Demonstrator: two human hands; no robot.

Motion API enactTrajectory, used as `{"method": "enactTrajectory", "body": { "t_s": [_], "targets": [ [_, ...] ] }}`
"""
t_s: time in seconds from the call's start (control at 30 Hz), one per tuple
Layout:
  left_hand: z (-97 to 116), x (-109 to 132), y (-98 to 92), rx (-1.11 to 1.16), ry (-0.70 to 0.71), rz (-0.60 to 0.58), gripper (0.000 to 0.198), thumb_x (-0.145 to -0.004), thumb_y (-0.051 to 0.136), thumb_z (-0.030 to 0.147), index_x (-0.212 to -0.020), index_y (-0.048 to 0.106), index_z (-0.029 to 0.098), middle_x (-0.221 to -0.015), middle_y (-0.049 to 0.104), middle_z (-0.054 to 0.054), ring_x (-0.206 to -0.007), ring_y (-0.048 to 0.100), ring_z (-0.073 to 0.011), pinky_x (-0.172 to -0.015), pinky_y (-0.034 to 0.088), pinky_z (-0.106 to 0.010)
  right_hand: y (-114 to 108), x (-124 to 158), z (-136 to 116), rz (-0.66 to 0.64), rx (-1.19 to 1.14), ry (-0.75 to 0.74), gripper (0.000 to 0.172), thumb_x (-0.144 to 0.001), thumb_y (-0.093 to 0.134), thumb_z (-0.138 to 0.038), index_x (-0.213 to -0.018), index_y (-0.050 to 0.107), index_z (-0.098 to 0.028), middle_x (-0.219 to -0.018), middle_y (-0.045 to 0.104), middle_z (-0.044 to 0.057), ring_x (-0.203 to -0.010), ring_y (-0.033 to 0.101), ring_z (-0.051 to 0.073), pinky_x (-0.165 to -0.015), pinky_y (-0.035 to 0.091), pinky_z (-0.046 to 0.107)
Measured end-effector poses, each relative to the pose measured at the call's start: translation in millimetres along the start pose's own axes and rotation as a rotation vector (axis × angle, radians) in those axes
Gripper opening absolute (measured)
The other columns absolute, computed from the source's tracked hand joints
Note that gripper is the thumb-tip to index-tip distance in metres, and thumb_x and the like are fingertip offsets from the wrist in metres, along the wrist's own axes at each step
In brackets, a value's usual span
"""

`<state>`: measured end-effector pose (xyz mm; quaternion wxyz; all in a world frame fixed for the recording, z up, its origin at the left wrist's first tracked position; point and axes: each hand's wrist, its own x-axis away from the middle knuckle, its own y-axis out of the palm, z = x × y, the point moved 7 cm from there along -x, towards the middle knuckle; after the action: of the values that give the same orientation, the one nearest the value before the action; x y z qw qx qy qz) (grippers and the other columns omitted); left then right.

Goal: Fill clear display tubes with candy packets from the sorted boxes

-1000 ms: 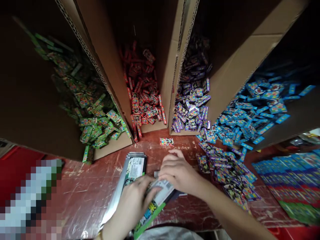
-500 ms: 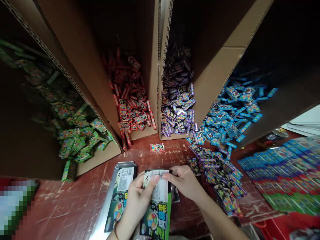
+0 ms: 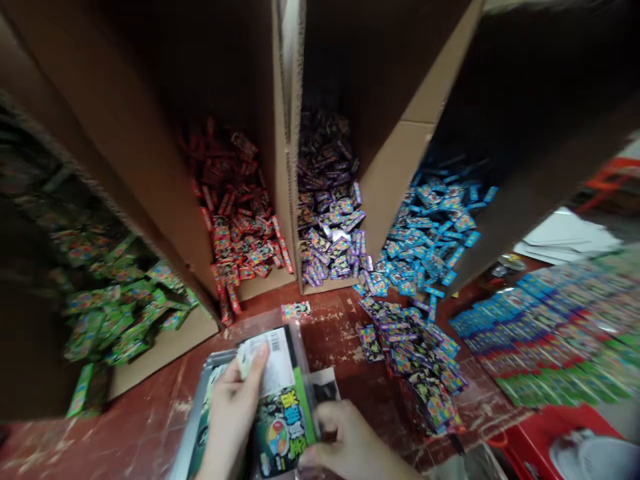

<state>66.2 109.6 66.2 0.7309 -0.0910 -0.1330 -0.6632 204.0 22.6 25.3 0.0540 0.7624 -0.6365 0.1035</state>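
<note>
My left hand [image 3: 235, 403] is closed on a black-and-green printed candy bag [image 3: 279, 410], its thumb across the white label near the top. Clear plastic shows along the bag's upper and right edges. At the lower right edge, my right hand [image 3: 353, 437] has its fingers curled against the bag, slightly blurred. A stack of similar flat bags with silvery edges [image 3: 193, 407] lies under my left hand, partly hidden. Just beyond the bag, a small red candy packet [image 3: 296, 309] rests on the red surface.
Tall cardboard boxes [image 3: 410, 160] stand open ahead, holding green packets [image 3: 125, 313], red packets [image 3: 245, 233], purple packets [image 3: 333, 233] and blue packets [image 3: 430, 233]. A purple packet pile [image 3: 415, 360] spills at right. Beyond lie coloured packet rows [image 3: 545, 333] and a red stool [image 3: 555, 433].
The view has shifted. My right hand has moved from the bag's top edge down to its lower right edge. My left hand keeps hold near the label, and the bag is tilted more.
</note>
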Motion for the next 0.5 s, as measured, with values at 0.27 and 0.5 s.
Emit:
{"method": "enactTrajectory", "body": {
  "t_s": [0.27,0.5],
  "targets": [
    [-20,6,-3.1,-0.387,0.12,0.271,0.06,-0.087,0.03,0.053,-0.126,0.048,0.01,-0.134,0.047,-0.019,-0.126,0.041,-0.0314,-0.106,0.031,-0.047,-3,-15,-20,0.565,0.361,-0.171,0.038,-0.087,0.037,-0.04,-0.115,0.054,-0.021,-0.099,0.066,0.016,-0.095,0.061,0.032,-0.081,0.05,0.041],
    [-23,-6,-29.9,-0.549,0.358,0.245,0.038,-0.083,0.046,0.043,-0.108,0.061,0.018,-0.11,0.066,-0.01,-0.113,0.055,-0.0285,-0.097,0.044,-0.042,-54,-28,-47,0.347,0.272,-0.294,0.029,-0.09,0.043,-0.04,-0.113,0.052,-0.025,-0.096,0.067,0.005,-0.084,0.064,0.018,-0.074,0.051,0.027]
  ]
}}
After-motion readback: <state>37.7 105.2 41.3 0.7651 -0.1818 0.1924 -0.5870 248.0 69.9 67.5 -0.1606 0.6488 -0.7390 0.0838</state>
